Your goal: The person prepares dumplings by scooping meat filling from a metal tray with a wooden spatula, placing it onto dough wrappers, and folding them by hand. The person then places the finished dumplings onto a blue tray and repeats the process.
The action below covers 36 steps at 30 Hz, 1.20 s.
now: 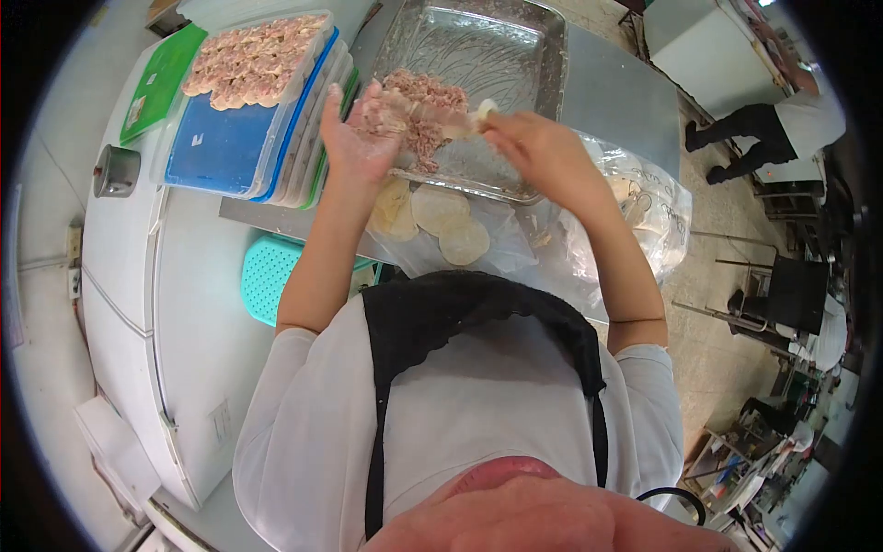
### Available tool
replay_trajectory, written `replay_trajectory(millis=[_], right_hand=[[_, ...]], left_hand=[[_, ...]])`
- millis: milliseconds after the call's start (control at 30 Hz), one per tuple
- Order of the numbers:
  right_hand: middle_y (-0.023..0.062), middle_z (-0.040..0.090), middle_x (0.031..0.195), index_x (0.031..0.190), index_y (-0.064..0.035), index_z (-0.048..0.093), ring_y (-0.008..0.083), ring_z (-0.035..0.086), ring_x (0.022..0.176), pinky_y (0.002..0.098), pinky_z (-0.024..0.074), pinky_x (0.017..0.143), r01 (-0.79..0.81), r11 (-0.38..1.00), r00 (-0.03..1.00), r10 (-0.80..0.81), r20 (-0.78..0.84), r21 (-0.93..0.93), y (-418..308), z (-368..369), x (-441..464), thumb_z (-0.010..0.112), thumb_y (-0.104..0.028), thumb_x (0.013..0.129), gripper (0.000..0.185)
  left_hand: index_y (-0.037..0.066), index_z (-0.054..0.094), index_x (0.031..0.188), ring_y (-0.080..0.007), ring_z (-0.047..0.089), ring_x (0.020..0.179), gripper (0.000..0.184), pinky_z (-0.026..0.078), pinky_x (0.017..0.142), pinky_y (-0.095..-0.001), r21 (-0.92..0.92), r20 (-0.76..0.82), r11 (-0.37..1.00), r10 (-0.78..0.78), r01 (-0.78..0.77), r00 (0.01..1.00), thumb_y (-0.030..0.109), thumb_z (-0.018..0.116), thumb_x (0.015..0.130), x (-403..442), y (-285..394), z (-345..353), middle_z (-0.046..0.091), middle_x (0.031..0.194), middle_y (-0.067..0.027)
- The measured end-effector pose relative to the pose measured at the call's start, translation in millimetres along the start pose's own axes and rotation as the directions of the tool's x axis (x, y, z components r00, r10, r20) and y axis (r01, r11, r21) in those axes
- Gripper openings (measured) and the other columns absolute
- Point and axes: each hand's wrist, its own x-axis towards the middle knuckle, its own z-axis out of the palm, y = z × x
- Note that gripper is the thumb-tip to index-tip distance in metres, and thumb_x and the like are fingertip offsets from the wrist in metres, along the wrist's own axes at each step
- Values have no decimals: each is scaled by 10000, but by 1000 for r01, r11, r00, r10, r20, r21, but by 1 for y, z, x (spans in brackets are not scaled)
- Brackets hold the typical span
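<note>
Hands [366, 140] [529, 149] flank minced meat [425, 103] in a tray [501, 44].

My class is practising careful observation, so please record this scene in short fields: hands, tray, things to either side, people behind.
Left hand: open, palm up, near the minced meat
Right hand: closed on a pale thing, too blurred to name
Tray: metal, meat at left
Near edge: flat rounds
Left: stacked boxes
Right: plastic bag
Background: other people
</note>
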Motion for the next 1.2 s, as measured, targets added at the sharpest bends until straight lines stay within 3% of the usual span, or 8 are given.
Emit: replay_trajectory(millis=[167,233,333,433,567,633,900,1200], right_hand=[[179,642,899,1132,-20,592,304,612,797,337,466,742,-187,814,980,190,51,550,24,2,-5,487,-255,977,300],[182,639,905,1144,-21,589,315,611,810,343,466,742,-175,831,985,144,100,528,18,-13,-3,496,-259,972,308],[199,632,903,1122,-35,600,360,604,829,389,467,729,-123,872,990,74,120,474,7,-28,-5,507,-274,958,304],[200,631,887,1091,-56,611,392,599,828,432,468,716,-29,894,996,-10,86,448,5,-18,-2,514,-284,945,288],[156,620,876,1092,-62,588,359,602,773,409,481,677,199,878,979,-202,-40,436,41,28,13,544,-256,933,254],[140,612,863,1078,-78,592,355,604,757,423,484,656,108,964,994,-105,-26,244,35,13,17,549,-252,928,233],[117,625,841,1093,-151,606,314,637,739,452,499,605,-43,993,999,43,-9,-111,74,88,19,550,-304,912,243],[200,658,997,1152,-50,621,380,623,870,386,489,771,-113,717,994,86,74,688,29,12,-11,557,-276,924,327]], left_hand=[[5,514,1204,-281,555,1076,422,468,918,-411,366,300,923,6,-120,954,186,633,842,-27,0,18,553,1146,-184],[24,393,1362,-261,494,1190,635,427,981,-402,816,460,420,-54,-397,886,80,676,796,-35,4,18,532,1213,-147],[66,362,1405,-205,518,1185,786,444,962,-357,658,721,-132,-175,-742,670,49,743,718,-31,9,26,543,1228,-104],[44,449,1333,-205,566,1113,732,460,936,-348,775,459,-276,-372,-568,807,60,786,683,-36,12,42,591,1175,-98],[3,585,1173,-162,631,916,475,503,819,-306,588,774,-199,-144,-784,617,123,760,748,-12,14,-1,662,1046,-84],[22,629,1086,-151,615,878,327,497,749,-301,975,205,-46,-185,-217,961,124,710,786,-14,10,20,655,914,-77],[40,550,1197,-104,573,834,432,471,701,-260,875,385,-286,-76,-390,920,132,695,802,3,27,-19,631,968,-33],[57,578,1123,-131,574,917,383,471,828,-275,718,631,-197,-223,-668,743,101,726,772,-53,22,35,619,1038,-21]])
